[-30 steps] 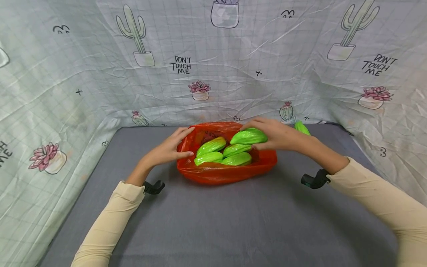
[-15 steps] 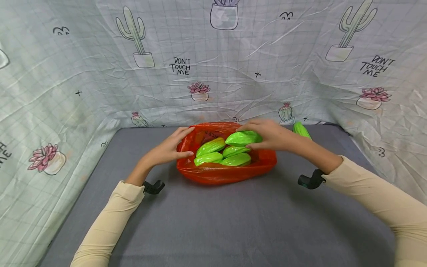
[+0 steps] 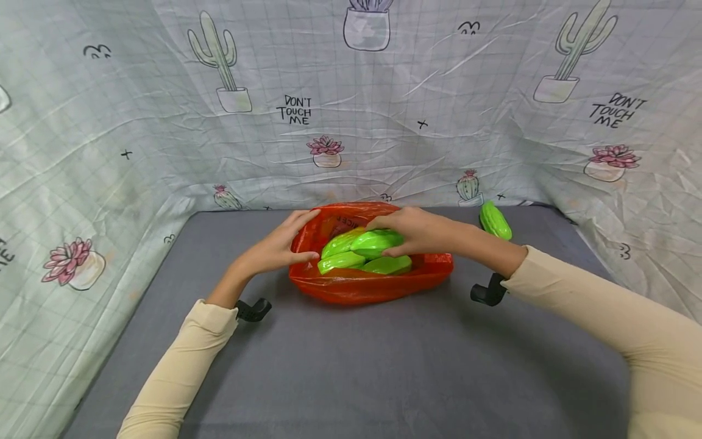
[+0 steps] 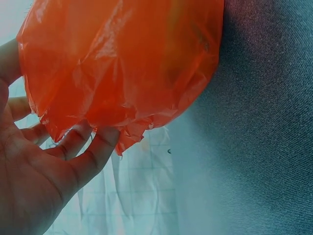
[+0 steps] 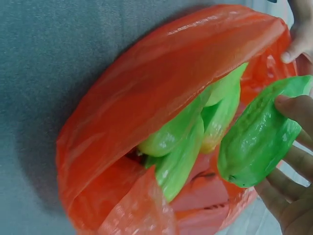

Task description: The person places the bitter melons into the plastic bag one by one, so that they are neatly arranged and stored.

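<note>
My right hand [image 3: 419,231] grips a glossy green star fruit [image 3: 375,242] over the mouth of a red plastic bag [image 3: 362,292], thumb on one side and fingers on the other. Several more star fruits [image 3: 341,262] lie inside the bag, partly covered by its front wall and the held fruit; some show orange patches. At the bag's left end, my left hand [image 3: 271,247] holds the rim, thumb and fingers spread along it. In the left wrist view, its fingers [image 4: 100,147] bend against the red plastic.
Another green star fruit [image 3: 495,221] lies on the grey table [image 3: 351,372], at the back right. A pale curtain [image 3: 384,152] printed with cacti surrounds the table at the back and sides. A black wrist mount [image 3: 488,291] sticks out under the right sleeve.
My right hand has moved left with its star fruit, now over the middle of the bag and the other fruits. The back-right star fruit shows more fully. My left hand has stayed put.
</note>
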`<action>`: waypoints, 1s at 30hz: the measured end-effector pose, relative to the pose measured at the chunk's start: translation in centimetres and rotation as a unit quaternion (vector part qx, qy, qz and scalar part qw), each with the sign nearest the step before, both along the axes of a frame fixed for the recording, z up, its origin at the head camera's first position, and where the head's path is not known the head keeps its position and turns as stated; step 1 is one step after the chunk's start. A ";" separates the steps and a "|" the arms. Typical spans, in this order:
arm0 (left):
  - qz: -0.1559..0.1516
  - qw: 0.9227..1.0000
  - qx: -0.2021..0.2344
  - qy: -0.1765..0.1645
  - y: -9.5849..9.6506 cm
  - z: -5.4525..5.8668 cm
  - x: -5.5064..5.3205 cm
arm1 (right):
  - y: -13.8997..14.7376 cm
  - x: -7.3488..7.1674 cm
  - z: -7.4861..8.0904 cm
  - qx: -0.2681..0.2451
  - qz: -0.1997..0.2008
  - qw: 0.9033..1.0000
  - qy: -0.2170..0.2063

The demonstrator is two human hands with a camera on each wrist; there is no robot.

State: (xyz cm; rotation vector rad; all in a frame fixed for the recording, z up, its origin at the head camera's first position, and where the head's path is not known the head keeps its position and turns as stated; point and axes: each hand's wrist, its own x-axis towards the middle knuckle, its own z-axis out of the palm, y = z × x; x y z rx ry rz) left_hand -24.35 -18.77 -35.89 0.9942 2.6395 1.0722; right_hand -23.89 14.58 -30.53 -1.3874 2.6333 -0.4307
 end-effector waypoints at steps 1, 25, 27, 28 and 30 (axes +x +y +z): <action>-0.001 1.000 0.000 0.001 0.0 0.0 0.0 | -0.3 0.0 0.0 0.001 0.002 1.000 -0.003; -0.009 1.000 0.006 -0.005 0.4 0.4 0.2 | -4.2 -3.3 -0.1 0.026 0.019 0.999 0.034; -0.012 1.000 0.006 -0.005 0.4 0.4 0.3 | -4.3 -3.5 -0.1 0.042 0.012 0.998 0.039; -0.014 1.000 0.005 -0.004 0.4 0.4 0.3 | -4.4 -3.5 0.0 0.051 0.009 0.998 0.041; -0.020 1.000 0.004 -0.001 0.4 0.4 0.3 | -4.5 -3.7 0.0 0.072 0.005 0.996 0.050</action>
